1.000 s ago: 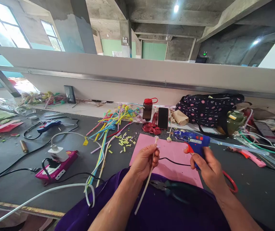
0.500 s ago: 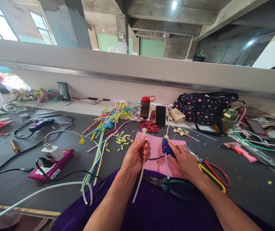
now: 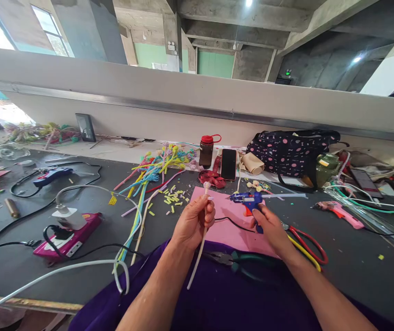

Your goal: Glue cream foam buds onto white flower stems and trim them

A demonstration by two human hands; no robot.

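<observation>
My left hand (image 3: 196, 220) is closed around a thin white stem (image 3: 199, 259) with a small pale pink and cream tip (image 3: 206, 185) showing above the fingers. My right hand (image 3: 271, 229) grips the handle of a blue hot glue gun (image 3: 248, 198). Its nozzle points left, toward the tip of the stem but apart from it. A clear glue stick (image 3: 286, 196) juts out of the gun's back end. Under both hands lies a pink sheet (image 3: 231, 234). Pliers (image 3: 234, 262) rest on the purple cloth (image 3: 238, 299) over my lap.
Scissors (image 3: 310, 250) lie right of the sheet, and a pink glue gun (image 3: 341, 214) lies farther right. Yellow-green cut pieces (image 3: 173, 196) and colourful fuzzy stems (image 3: 152, 170) are at left. A bottle (image 3: 206, 153), phone (image 3: 229, 164) and bag (image 3: 289, 154) stand behind. Cords run from a power strip (image 3: 69, 239).
The blue glue gun has been picked up from the pink sheet by my right hand and turned so its nozzle points left. My left hand keeps the stem in nearly the same place.
</observation>
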